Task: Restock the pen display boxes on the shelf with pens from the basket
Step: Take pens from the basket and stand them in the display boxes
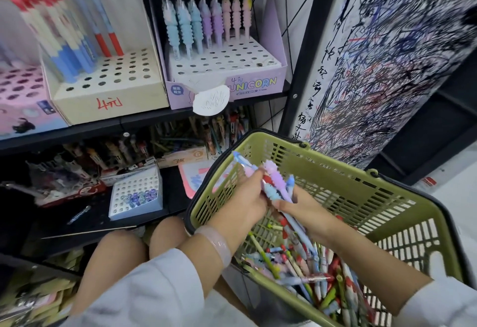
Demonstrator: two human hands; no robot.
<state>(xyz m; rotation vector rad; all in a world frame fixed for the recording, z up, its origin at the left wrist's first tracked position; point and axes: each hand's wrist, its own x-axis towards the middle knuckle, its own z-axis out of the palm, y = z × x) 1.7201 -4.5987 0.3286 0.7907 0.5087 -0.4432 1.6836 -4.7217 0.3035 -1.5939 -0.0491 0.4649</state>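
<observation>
The left hand and the right hand are closing their fingers around a small bundle of pens above the green basket; these pens are looking light, stiff and slippery, so gripping mid-barrel seems safest.
</observation>
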